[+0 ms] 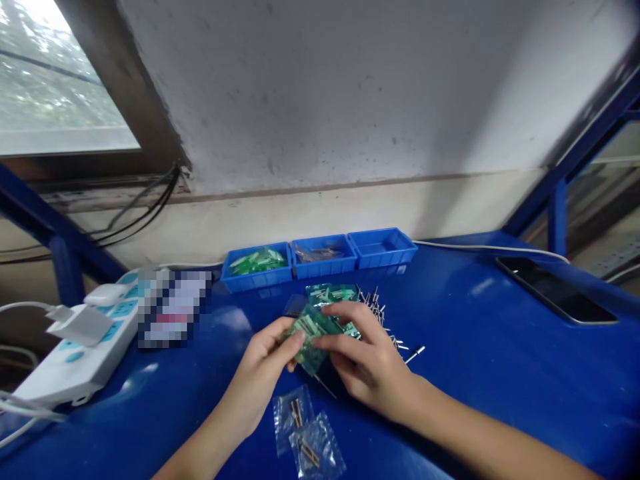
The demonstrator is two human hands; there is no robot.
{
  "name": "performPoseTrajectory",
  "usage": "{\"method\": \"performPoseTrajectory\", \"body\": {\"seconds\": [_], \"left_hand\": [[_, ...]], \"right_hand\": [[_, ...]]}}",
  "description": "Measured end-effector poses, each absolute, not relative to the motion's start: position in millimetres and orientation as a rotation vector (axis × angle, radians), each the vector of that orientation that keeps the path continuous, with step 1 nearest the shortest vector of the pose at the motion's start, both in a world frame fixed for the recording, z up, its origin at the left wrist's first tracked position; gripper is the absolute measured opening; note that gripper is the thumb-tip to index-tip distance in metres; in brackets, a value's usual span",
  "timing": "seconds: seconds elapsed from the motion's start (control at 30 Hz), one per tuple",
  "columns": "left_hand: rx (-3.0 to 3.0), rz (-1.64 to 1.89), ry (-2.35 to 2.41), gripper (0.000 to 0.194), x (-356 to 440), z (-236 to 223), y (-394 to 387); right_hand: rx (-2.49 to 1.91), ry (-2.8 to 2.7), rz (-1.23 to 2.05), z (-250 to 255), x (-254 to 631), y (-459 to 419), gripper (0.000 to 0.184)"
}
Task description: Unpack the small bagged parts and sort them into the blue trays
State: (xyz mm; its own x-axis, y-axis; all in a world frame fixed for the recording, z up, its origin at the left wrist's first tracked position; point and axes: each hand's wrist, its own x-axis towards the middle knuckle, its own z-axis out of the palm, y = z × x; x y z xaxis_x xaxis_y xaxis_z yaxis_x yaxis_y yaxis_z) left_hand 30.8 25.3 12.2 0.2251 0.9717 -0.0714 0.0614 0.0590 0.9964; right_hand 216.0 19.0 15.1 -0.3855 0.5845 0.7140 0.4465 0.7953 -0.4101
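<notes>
A small green plastic bag [311, 357] with pale plug-like pieces inside is between my hands. My left hand [267, 353] pinches its left side between thumb and fingers. My right hand [370, 357] bends its fingers over the bag's right side, fingertips on the plastic; its thumb is mostly hidden. Just behind lie more green bags [333, 293] with similar pieces. Loose silvery pop rivets [373, 303] are heaped beyond my right hand, partly covered by it. Nearer to me, two clear bags [320, 453] overlap, with brass-coloured screw-like pieces inside.
Three blue bins stand along the wall: a left bin [225, 270] with green pieces, a middle bin [325, 267] with bagged metal pieces, a bare right bin [385, 250]. A power strip [90, 360] and a pixelated item [175, 310] lie left, a phone [555, 290] right.
</notes>
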Motion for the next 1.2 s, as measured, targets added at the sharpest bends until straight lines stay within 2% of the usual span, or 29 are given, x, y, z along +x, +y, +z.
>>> {"method": "performPoseTrajectory", "body": {"seconds": [0.1, 0.17, 0.23, 0.3, 0.37, 0.43, 0.53, 0.67, 0.73, 0.83, 0.93, 0.97, 1.1, 1.2], "left_hand": [[1.731, 1.113, 1.291, 0.012, 27, 10, 27], [2.072, 1.249, 1.356, 0.008, 25, 9, 26], [2.363, 1.316, 1.323, 0.015, 25, 8, 23], [2.556, 1.282, 1.281, 0.022, 29, 7, 18], [2.637, 1.175, 1.276, 0.024, 33, 7, 14], [2.578, 1.065, 1.301, 0.021, 35, 9, 11], [2.249, 0.958, 1.323, 0.018, 34, 15, 12], [1.555, 0.926, 1.32, 0.037, 29, 20, 20], [1.428, 0.928, 1.292, 0.036, 26, 24, 29], [1.736, 0.925, 1.328, 0.025, 13, 45, 51], [2.3, 1.121, 1.669, 0.02, -11, 81, 88], [2.455, 1.054, 1.737, 0.024, -20, 93, 101], [2.816, 0.341, 1.816, 0.042, -45, 114, 150], [2.777, -0.118, 1.829, 0.029, -51, 99, 173]], "right_hand": [[-0.978, -2.015, 0.267, 18, 212, 17, 0.034], [-1.092, -1.949, 0.48, 23, 210, 18, 0.026], [-1.167, -1.835, 0.79, 27, 207, 19, 0.022], [-1.193, -1.659, 1.05, 27, 205, 22, 0.029], [-1.184, -1.513, 1.148, 24, 203, 23, 0.03], [-1.167, -1.494, 1.068, 21, 204, 24, 0.024], [-1.081, -1.67, 0.711, 16, 208, 24, 0.012], [-0.825, -1.943, 0.347, 13, 214, 22, 0.023], [-0.785, -2.029, 0.255, 11, 214, 21, 0.027], [-0.873, -2.107, 0.235, 9, 212, 19, 0.03], [-0.999, -2.139, 0.285, 8, 211, 20, 0.037], [-1.029, -2.148, 0.298, 8, 211, 21, 0.039], [-1.109, -2.167, 0.334, 11, 215, 24, 0.037], [-1.106, -2.188, 0.347, 13, 217, 24, 0.035]]}}
